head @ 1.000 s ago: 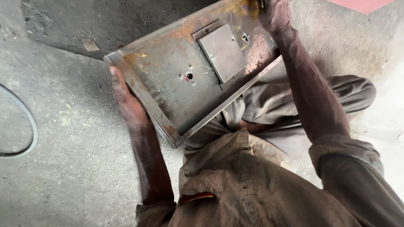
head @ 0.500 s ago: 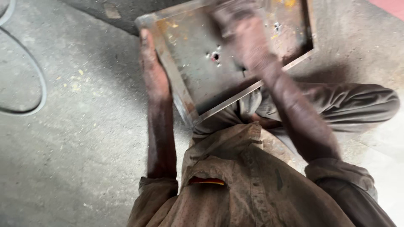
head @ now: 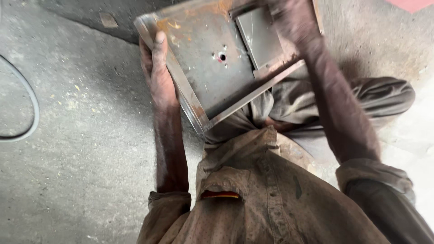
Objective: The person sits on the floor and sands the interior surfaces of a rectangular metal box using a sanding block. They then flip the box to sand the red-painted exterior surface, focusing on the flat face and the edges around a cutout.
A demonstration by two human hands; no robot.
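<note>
1. Concrete floor [head: 77,180]: grey, dusty and speckled, filling the left side and lower left of the view; a darker stained patch lay along the top edge beside the plate.
2. Person's clothing: a soiled brown shirt [head: 257,203] filled the lower centre, and grey trousers [head: 379,95] over a bent leg lay to the right, partly hidden beneath the plate and the right forearm.
3. Metal plate [head: 203,68]: a flat rectangular steel sheet with raised edges, rust-stained orange near its upper corner, tilted and held above the lap at top centre (its far edge ran out of frame). A small round hole [head: 222,57] showed near the middle.
4. Smaller grey panel [head: 260,38]: a rectangular piece fixed flat on the plate's face, right of the hole, its upper right part covered by the right hand.
5. Black cable [head: 31,108]: curved along the far left floor, well apart from everything else.
6. Left hand [head: 156,72]: grimy, clasped around the plate's left edge, fingers laid along the rim.
7. Right hand [head: 294,20]: blurred, pressed on the plate's upper right over the panel; whether it gripped or merely rested could not be told.
8. Small flat scrap [head: 108,20]: lay on the dark patch, near the plate's corner.
</note>
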